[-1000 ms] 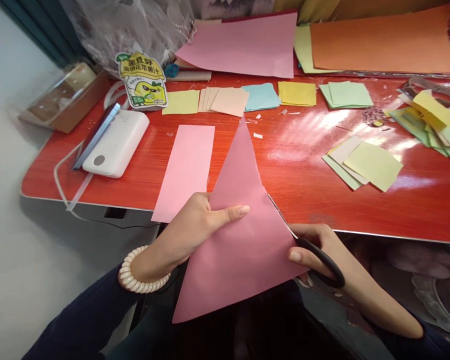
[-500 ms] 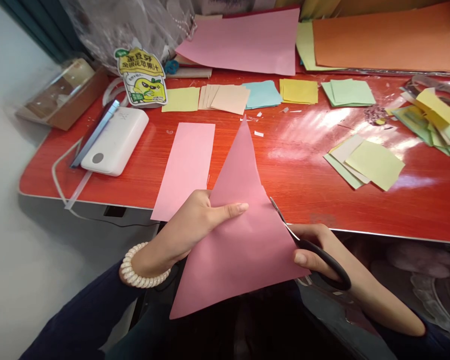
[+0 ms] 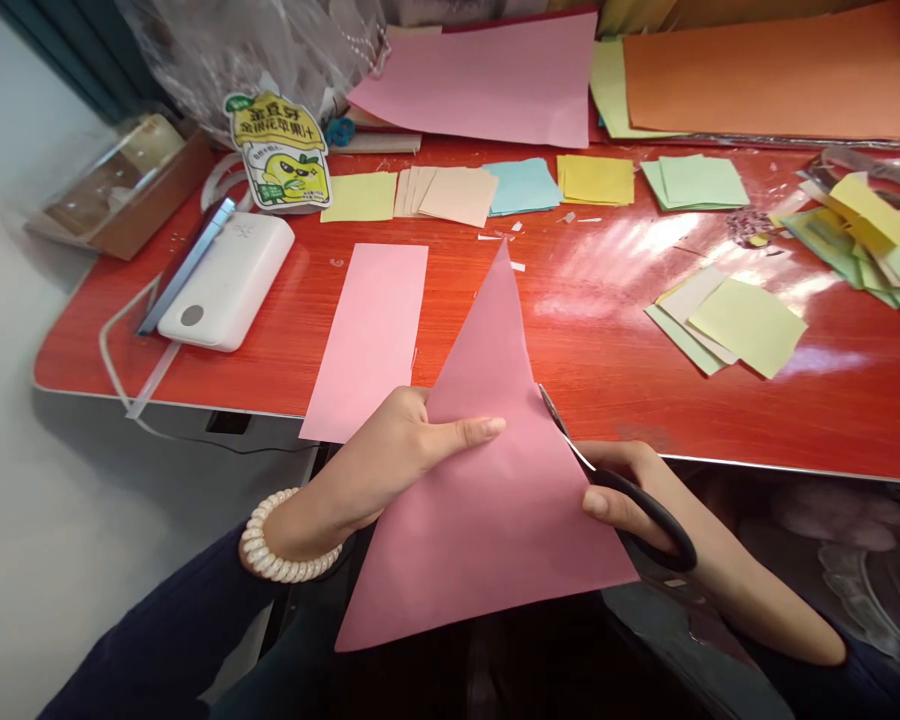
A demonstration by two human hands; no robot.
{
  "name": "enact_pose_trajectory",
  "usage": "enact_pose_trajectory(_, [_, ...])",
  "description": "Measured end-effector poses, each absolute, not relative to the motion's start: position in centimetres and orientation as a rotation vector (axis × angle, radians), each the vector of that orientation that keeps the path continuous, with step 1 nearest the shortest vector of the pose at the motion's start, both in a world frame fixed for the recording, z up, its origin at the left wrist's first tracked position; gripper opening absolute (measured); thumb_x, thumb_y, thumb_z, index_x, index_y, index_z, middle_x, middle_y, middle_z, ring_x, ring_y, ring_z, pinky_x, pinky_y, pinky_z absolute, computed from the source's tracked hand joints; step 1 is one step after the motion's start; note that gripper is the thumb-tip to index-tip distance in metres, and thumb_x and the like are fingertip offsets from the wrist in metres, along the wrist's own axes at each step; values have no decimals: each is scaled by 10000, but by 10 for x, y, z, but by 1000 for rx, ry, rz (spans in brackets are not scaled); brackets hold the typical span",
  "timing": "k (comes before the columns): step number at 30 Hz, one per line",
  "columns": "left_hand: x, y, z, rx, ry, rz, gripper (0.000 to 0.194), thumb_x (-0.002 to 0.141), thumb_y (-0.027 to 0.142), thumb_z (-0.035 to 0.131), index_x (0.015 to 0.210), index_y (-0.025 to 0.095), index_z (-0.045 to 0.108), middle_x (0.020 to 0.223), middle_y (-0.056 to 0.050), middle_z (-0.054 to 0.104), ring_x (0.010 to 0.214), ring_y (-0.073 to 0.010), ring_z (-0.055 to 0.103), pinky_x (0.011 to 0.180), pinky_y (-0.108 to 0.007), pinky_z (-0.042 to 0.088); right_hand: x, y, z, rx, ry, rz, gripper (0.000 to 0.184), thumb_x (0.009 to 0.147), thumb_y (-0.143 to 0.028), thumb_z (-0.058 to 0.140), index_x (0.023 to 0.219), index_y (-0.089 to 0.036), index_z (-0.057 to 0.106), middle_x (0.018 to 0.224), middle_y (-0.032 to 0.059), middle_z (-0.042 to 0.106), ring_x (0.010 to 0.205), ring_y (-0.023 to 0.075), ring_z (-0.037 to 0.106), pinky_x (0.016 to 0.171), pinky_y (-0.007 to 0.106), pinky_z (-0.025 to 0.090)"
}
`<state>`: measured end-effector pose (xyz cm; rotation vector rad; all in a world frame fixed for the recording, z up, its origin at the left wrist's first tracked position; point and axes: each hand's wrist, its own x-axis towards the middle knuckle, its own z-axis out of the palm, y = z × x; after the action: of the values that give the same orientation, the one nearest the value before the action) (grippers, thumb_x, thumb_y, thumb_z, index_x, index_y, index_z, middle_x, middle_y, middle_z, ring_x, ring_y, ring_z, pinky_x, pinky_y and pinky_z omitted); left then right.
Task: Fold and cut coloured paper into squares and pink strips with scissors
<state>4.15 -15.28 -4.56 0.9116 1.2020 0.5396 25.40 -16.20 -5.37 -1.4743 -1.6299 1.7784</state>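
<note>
A large sheet of pink paper [image 3: 487,530] is gripped at its left side by my left hand [image 3: 412,450], the thumb lying across its face and the other fingers hidden behind. Its narrow top corner points away from me over the table. My right hand [image 3: 637,490] holds black-handled scissors [image 3: 645,515], thumb and fingers around the handles. The blades lie along the right edge of the sheet, partly covered by it. Beyond my left hand a pink paper strip [image 3: 375,330] lies on the table's front edge.
The red table [image 3: 570,350] carries small stacks of coloured paper, among them blue pieces [image 3: 525,187] and yellow pieces [image 3: 596,180]. Loose green squares [image 3: 750,325] lie at right. A white power bank [image 3: 229,285] is at left, and large pink [image 3: 487,85] and orange sheets [image 3: 772,75] lie behind.
The held sheet has turned slightly, its top corner shifting right and its lower right corner swinging outward. The scissor blades have moved slightly up and left along its edge.
</note>
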Motion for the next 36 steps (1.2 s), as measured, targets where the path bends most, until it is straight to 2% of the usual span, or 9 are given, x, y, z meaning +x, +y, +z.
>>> enact_pose_trajectory(5, [44,-154,-45,903,1181,540,224,729,373,686,773,159,633,670,-27,633,711,-213,636,605,-308,497,254,-161,-53,-1466,-1618,1779,520,648,-678,636,535,-182,525,488,-7,449,574,181,545,513,265,440])
enact_pose_trajectory(12, [44,-156,-45,898,1178,514,232,742,377,675,794,153,645,737,-44,655,721,-210,635,589,-296,497,254,-162,-58,-1441,-1619,1801,515,650,-657,647,533,-184,479,525,-6,468,581,175,545,500,259,429])
enact_pose_trajectory(18, [43,-156,-44,884,1181,504,234,733,377,685,762,150,637,701,-35,647,678,-195,627,571,-288,491,253,-163,-59,-1456,-1598,1808,488,645,-629,673,542,-178,516,506,-15,453,561,165,538,479,246,421])
enact_pose_trajectory(26, [43,-158,-46,862,1167,523,257,721,395,690,801,154,651,701,-44,662,708,-212,641,612,-312,508,254,-163,-60,-1449,-1581,1868,443,678,-612,658,663,-171,628,575,6,537,572,173,551,504,263,448])
enact_pose_trajectory(36, [42,-161,-49,816,1161,534,248,720,394,696,785,158,649,659,-37,645,701,-213,636,597,-307,504,255,-164,-63,-1380,-1506,1935,416,685,-579,677,725,-167,632,693,16,561,636,160,532,528,237,427])
